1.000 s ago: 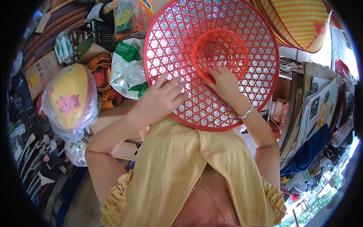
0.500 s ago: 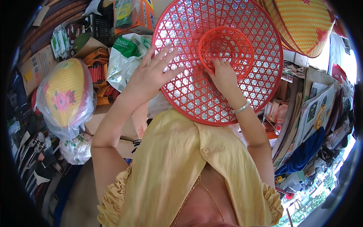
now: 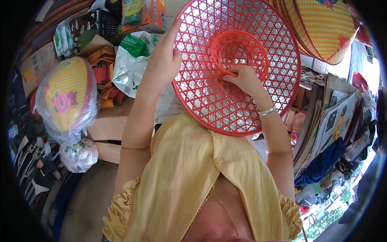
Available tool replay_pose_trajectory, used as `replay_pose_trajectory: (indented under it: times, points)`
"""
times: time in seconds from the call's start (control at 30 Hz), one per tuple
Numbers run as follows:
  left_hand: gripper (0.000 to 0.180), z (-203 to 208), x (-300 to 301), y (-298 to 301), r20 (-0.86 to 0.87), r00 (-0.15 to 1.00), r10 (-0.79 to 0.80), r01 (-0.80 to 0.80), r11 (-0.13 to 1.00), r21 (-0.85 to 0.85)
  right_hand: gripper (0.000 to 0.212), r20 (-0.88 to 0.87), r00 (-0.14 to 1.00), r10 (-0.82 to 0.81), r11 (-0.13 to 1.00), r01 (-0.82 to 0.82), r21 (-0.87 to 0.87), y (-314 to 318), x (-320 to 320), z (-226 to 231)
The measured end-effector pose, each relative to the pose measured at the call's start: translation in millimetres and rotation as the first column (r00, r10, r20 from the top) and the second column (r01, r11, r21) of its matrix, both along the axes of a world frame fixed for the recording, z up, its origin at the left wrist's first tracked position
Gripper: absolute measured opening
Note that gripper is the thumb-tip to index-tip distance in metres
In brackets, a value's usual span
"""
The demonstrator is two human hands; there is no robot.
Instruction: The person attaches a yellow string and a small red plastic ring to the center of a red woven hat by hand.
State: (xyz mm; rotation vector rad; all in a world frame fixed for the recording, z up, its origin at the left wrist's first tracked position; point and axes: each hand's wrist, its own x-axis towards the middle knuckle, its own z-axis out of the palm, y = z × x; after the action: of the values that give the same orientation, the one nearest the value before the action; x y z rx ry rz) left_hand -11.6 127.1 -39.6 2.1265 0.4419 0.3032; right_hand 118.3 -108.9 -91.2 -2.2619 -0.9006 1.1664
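A wide red lattice conical hat (image 3: 225, 101) with a silvery layer showing through its weave is in front of my chest, inner side up. In its middle stands a round red openwork head ring (image 3: 262, 52). My right hand (image 3: 244, 78), with a silver bangle at the wrist, is closed on the near rim of this ring, thumb against the outside. At the hat's left edge, my left hand (image 3: 163, 60) holds the rim; the thumb is bent towards me and the fingers run up along the edge, partly hidden.
Several yellow patterned conical hats (image 3: 322, 28) are stacked at the upper right. A bagged yellow flowered hat (image 3: 66, 99) stands at left, near orange-red packets (image 3: 107, 64), a white-green plastic bag (image 3: 131, 66) and a cardboard box (image 3: 111, 125). Papers and boards (image 3: 334, 109) lean at the right.
My left hand has moved from spread fingers over the hat's face to its left rim. The hat has turned slightly, its left edge shifting right. My right hand stays on the ring.
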Motion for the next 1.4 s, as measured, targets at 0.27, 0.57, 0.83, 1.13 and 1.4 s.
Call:
replay_pose_trajectory:
  times: [0.27,0.57,0.83,1.13,1.4]
  points:
    - [0.063,-1.7,7.9,3.6,-0.109,0.994,0.0,0.006,0.998,0.055,0.018,0.272,0.962,0.029,1.0,-0.028,-0.01,1.7,-5.9,-12.7]
    - [0.061,-3.1,12.2,5.8,-0.079,0.997,0.012,-0.01,1.0,0.018,0.017,0.173,0.983,0.056,0.997,-0.045,-0.065,0.7,5.5,-18.3]
    - [0.061,-0.1,8.1,3.8,-0.137,0.99,-0.016,0.003,0.995,-0.096,0.016,0.111,0.994,0.016,0.996,-0.006,-0.084,2.8,1.8,-34.2]
    - [0.069,-2.3,-47.6,-22.0,0.044,0.989,0.142,-0.125,0.956,-0.265,0.009,0.766,0.621,0.167,0.952,-0.304,0.038,-14.8,-7.9,-21.2]
    - [0.08,62.8,-72.1,-51.9,-0.565,0.768,-0.302,-0.009,0.876,-0.482,0.022,0.679,0.728,0.095,0.951,-0.268,0.155,-15.1,1.4,-15.3]
